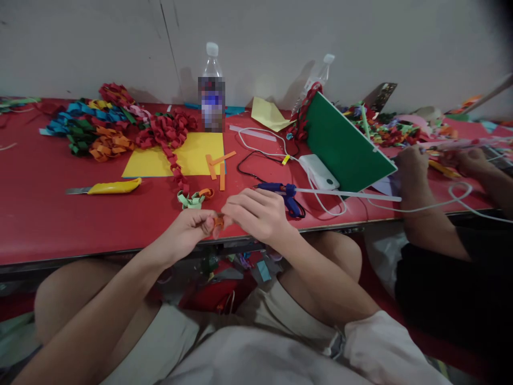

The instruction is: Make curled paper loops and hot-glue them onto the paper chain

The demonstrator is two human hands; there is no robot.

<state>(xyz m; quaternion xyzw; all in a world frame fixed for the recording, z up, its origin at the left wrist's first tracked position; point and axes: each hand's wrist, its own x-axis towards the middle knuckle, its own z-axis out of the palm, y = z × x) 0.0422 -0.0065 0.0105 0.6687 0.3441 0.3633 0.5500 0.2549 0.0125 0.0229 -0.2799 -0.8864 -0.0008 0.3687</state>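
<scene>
A small orange paper loop [218,222] is pinched between the fingertips of my left hand [186,232] at the front edge of the table. My right hand [256,214] closes on the same loop from the other side, its fingers bent over it. Just beyond my hands lies the end of a paper chain [192,200], with light green and orange links joined to a red stretch. A blue glue gun [292,199] with a long clear glue stick [352,194] rests beside my right hand. Loose orange paper strips [222,176] lie a little farther back.
A yellow-handled cutter [114,186] lies at left, below a heap of coloured paper chains [112,144]. Yellow sheets [202,149], a bottle [212,101], cables and a leaning green board [344,141] stand or lie behind. At right, another person's hands [414,166] work over paper pieces.
</scene>
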